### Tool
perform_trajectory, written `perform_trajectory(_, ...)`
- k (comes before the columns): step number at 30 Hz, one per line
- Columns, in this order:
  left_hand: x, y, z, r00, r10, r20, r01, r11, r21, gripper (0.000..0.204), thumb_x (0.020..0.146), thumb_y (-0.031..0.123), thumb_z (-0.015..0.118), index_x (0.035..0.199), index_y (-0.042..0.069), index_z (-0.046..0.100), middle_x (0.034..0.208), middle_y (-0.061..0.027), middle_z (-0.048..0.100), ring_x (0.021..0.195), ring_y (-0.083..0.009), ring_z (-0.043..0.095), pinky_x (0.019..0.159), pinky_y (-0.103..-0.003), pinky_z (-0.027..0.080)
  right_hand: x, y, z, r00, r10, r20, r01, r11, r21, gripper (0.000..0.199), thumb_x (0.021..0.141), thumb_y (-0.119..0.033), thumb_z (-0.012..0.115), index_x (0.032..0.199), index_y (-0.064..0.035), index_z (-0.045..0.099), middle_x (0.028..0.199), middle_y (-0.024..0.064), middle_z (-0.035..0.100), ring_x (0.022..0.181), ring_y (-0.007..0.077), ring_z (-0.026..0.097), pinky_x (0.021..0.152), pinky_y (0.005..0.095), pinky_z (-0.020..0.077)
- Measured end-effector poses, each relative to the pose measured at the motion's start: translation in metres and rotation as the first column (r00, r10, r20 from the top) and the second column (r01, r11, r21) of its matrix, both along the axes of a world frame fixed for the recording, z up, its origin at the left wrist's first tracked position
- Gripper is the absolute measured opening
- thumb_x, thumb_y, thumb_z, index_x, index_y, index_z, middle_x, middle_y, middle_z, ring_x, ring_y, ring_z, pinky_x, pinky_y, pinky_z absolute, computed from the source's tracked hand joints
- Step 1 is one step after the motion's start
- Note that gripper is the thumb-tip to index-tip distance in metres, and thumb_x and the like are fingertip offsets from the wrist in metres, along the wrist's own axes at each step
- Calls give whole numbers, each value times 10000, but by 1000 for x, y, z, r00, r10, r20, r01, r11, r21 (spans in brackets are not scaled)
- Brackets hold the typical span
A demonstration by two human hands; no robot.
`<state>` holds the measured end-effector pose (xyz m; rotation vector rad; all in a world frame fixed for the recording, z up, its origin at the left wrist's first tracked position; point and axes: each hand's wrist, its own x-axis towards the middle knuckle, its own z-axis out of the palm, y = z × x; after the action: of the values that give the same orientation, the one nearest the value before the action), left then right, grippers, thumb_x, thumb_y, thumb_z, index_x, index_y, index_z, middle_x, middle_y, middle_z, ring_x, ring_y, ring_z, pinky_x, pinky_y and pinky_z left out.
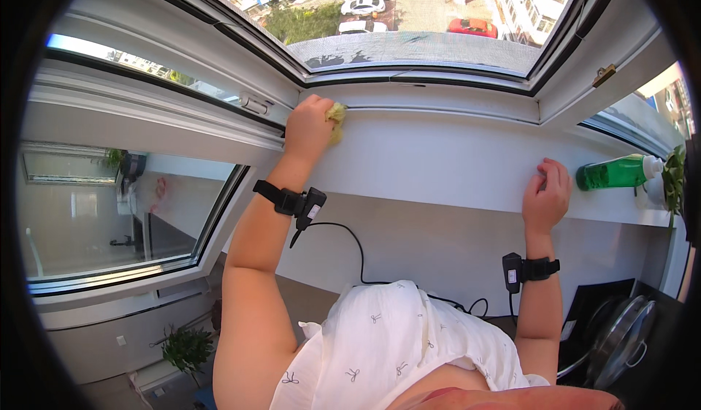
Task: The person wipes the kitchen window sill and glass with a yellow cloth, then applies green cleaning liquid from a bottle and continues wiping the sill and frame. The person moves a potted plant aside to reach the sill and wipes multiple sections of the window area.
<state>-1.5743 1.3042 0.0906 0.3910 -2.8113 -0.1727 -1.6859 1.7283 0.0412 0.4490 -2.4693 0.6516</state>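
Note:
My left hand (308, 127) is closed around a crumpled yellow-green cloth (336, 122), part of which sticks out past the fingers. It presses at the left corner of the white windowsill (431, 158), by the foot of the window frame. My right hand (548, 194) rests on the right part of the sill, its fingers loosely bent and apart from the thumb, with nothing visible in it. Just right of that hand a green bottle (612, 173) with a white cap lies on its side as seen here. Each wrist wears a black strap with a small cabled box.
An opened window sash (219, 257) stands at the left. A screened window (431, 51) is ahead, with parked cars far below. A potted plant (675, 180) sits at the far right. Lower right is a pan with a glass lid (621, 337). Black cables (361, 257) hang below the sill.

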Motion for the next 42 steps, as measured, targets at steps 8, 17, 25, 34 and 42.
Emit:
perform_trajectory(8,-22,39,6,955,-226,-194,246,966,83,119,731,36,698,849,42,685,892,-95,647,866,-321,641,755,-399,539,1,-3,2,1000,-3,3,3,1000,24,151,807,4,548,898,-75,638,1069,46,679,918,298,597,779,387,505)
perform_trajectory(17,-47,106,-15,900,-430,-75,374,848,-376,97,725,34,618,821,26,603,794,-71,537,755,-227,557,686,-321,505,0,-1,1,1000,19,-7,-19,999,37,146,811,1,544,896,-87,624,1069,33,670,944,300,592,806,393,498)
perform_trajectory(25,-55,108,-19,812,-567,-141,474,780,-409,94,733,64,605,825,47,605,794,-55,536,742,-207,556,685,-312,492,0,0,0,1000,-1,-5,1,999,40,140,818,-5,542,902,-87,619,1052,49,659,940,313,583,814,401,490)
perform_trajectory(34,-23,49,-5,891,-453,44,397,727,-560,40,747,82,613,784,79,628,784,-40,533,765,-212,575,707,-321,494,-1,3,-1,999,29,-17,-29,999,26,131,835,-8,543,904,-87,622,1068,44,665,936,317,585,811,405,490)
perform_trajectory(42,8,-15,-14,988,-68,136,136,802,-582,54,768,63,640,794,57,687,846,-82,613,825,-243,637,728,-350,551,-1,4,-1,1000,5,18,-5,1000,4,125,832,-6,558,887,-93,628,1061,37,673,941,306,596,791,401,501)
